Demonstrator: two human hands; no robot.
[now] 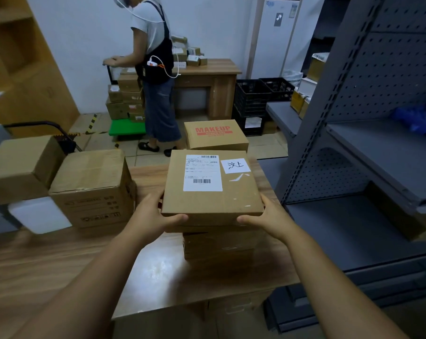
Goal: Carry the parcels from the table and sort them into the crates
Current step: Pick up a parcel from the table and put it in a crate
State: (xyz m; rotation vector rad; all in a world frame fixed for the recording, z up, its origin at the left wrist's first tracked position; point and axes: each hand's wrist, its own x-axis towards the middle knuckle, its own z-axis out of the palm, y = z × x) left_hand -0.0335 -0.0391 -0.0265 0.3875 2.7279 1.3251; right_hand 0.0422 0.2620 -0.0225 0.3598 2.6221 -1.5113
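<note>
A worker's left hand point(151, 216) and right hand point(268, 216) clasped a flat parcel point(212, 187) from either side, thumbs pressed along its near edge, the other fingers hidden beneath. The parcel sat atop a stack of boxes point(219, 243) on the wooden table point(60, 260). Black crates point(256, 96) stood far right, beyond a second person point(155, 69).

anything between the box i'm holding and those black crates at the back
Yes. The parcel in both hands sits over the table; the MAKEUP box stands directly ahead on the way to the black crates. The aisle right of it looks open.
</note>
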